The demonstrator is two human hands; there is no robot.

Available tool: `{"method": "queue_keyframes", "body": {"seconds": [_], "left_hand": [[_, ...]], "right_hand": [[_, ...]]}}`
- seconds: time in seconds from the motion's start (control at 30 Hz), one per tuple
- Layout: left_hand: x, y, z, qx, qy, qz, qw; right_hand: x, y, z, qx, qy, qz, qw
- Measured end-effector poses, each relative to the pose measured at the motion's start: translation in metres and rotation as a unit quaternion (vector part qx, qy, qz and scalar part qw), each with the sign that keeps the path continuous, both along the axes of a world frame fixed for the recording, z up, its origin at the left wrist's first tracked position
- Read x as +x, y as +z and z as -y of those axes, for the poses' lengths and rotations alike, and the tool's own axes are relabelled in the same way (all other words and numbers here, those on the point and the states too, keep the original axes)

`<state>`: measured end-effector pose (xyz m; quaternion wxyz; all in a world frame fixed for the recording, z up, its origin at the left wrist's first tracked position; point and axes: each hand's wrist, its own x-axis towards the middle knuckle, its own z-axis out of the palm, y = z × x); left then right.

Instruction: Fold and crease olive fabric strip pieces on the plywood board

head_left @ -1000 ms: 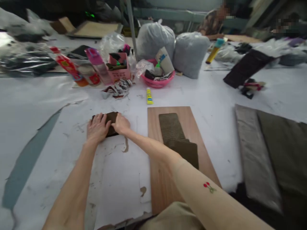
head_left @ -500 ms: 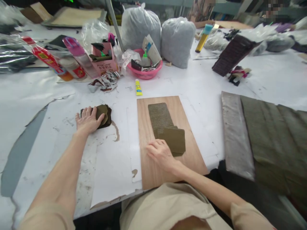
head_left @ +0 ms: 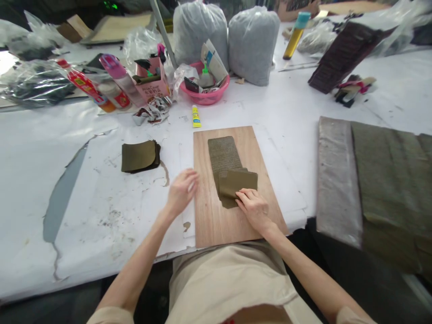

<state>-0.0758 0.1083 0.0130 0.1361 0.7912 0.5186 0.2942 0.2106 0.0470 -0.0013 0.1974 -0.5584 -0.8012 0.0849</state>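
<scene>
My right hand (head_left: 254, 208) is closed at the near edge of a smooth olive piece of sheet material (head_left: 236, 181), its fingertips pressed together there. That piece lies over rough-faced olive pieces (head_left: 224, 153), which overlap on a wooden board (head_left: 211, 231). Just off the board's left edge, my left hand (head_left: 183, 191) is in the air with bent fingers. Motion smears it, and I cannot make out anything in it. Farther left, a stack of similar olive pieces (head_left: 139, 156) rests on the white table with no hand on it.
Beyond the board lies a yellow glue tube (head_left: 196, 117). Behind it stand a pink basin (head_left: 205, 96) and two stuffed plastic bags (head_left: 253, 45). Bottles (head_left: 86, 85) and a pink box (head_left: 153, 87) are at the back left. Folded olive sheeting (head_left: 388, 180) hangs over the right table edge.
My left hand has left the stack and moved right to the board. My right hand has moved right, from the board's left part to the smooth piece's near edge. The view has shifted slightly.
</scene>
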Motion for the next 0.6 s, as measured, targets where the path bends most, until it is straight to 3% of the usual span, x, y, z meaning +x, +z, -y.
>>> {"method": "queue_keyframes", "body": {"seconds": [0.07,0.13,0.27,0.33,0.37,0.47,0.57,0.6], "left_hand": [[0.033,-0.012,0.020,-0.029,-0.070,0.020,0.997],[0.056,-0.022,0.033,-0.033,-0.093,0.024,0.995],[0.076,-0.030,0.042,-0.012,-0.096,-0.026,0.995],[0.080,-0.031,0.043,0.005,-0.097,-0.074,0.993],[0.082,-0.032,0.043,0.015,-0.095,-0.095,0.991],[0.085,-0.033,0.044,0.047,-0.088,-0.133,0.986],[0.086,-0.034,0.045,0.066,-0.081,-0.147,0.984],[0.086,-0.035,0.045,0.068,-0.080,-0.149,0.983]], "right_hand": [[0.003,-0.002,0.000,0.008,0.002,-0.009,1.000],[0.004,-0.002,0.000,0.010,0.001,-0.019,1.000],[0.004,0.001,-0.002,-0.017,-0.025,-0.076,0.997],[0.007,0.002,-0.008,-0.047,-0.073,-0.178,0.980],[0.011,0.002,-0.012,-0.058,-0.116,-0.253,0.959],[0.038,0.000,-0.034,-0.041,-0.260,-0.439,0.859],[0.085,0.006,-0.057,0.032,-0.334,-0.497,0.800],[0.102,0.011,-0.063,0.087,-0.364,-0.528,0.762]]}}
